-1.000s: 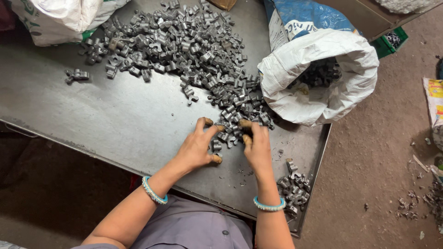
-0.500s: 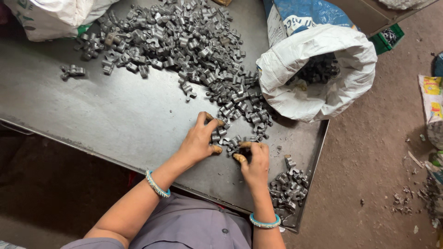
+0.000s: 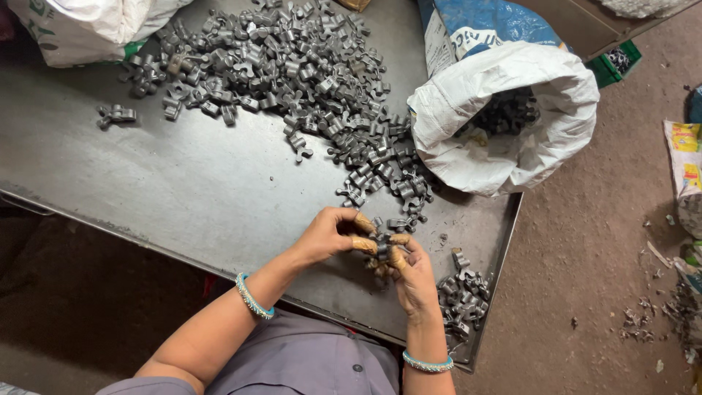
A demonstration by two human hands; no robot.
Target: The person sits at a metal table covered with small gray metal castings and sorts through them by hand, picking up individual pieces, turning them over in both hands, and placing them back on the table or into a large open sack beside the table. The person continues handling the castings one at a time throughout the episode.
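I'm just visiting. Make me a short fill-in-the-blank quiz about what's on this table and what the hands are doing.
1. Both hands, left and right, hold a small grey ____ part between them.
2. Each wrist wears a ____.
3. The open white ____ beside the table has more parts inside.
4. The big pile lies at the table's ____ side.

Missing words: metal; bangle; sack; far
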